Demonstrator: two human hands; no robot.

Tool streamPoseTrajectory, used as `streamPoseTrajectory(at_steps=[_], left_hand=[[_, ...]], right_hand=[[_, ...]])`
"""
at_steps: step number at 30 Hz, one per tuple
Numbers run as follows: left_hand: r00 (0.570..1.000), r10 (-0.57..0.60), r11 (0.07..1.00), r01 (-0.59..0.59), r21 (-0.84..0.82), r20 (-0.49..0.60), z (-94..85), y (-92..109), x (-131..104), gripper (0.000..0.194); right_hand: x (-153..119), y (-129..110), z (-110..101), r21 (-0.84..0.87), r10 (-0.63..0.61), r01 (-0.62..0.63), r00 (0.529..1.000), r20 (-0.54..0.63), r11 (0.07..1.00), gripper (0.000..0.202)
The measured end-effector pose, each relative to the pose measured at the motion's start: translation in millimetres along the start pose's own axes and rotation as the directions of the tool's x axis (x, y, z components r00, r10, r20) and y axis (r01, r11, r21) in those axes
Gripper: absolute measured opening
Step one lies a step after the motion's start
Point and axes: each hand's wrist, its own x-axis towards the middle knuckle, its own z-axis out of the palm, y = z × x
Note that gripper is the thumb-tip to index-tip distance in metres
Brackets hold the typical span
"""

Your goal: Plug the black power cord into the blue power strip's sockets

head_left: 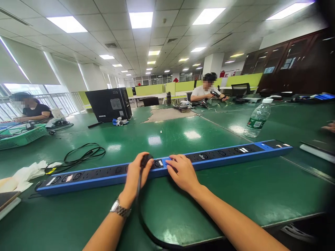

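Observation:
A long blue power strip (214, 157) with black socket faces lies slantwise across the green table. My left hand (137, 170), with a metal watch at the wrist, is closed around a black plug (146, 159) over the strip's middle. The plug's black cable (142, 212) hangs from it and curves toward the table's front edge. Whether the plug sits in a socket is hidden by the fingers. Just to the right, my right hand (183, 171) rests on the strip with its fingers apart, near a blue section, holding nothing.
Coiled black cable (85, 153) and white tissue (30, 172) lie left of the strip. A water bottle (258, 118) stands behind its right part. Farther back are a black computer case (110, 104), a green basket (24, 136) and two seated people. Another person's hand shows at the right edge.

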Motion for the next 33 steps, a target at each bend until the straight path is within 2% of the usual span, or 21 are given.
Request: streamPoseTrajectory(at_steps=[4,8,14,27,33], left_hand=[[0.989,0.055,0.998,-0.056,0.005,0.135,35.8,26,8,0.029],[0.990,0.042,0.994,-0.055,0.092,0.133,53.3,29,11,0.029],[0.986,0.074,0.990,-0.091,0.110,0.150,50.2,23,6,0.024],[0.957,0.175,0.942,-0.231,0.244,0.232,56.2,31,6,0.020],[0.981,0.123,0.956,-0.157,0.246,0.149,55.1,27,4,0.022]], right_hand=[[0,1,-1,-0.011,-0.013,0.013,1.000,0.019,1.000,0.025],[0,2,-2,0.002,-0.029,0.029,0.999,0.028,1.000,0.023],[-1,4,0,0.059,-0.026,0.027,0.999,-0.026,0.998,0.021],[0,5,2,0.097,-0.015,0.022,0.998,-0.068,0.995,0.015],[0,5,2,0.119,0.003,0.007,0.996,-0.085,0.993,0.017]])
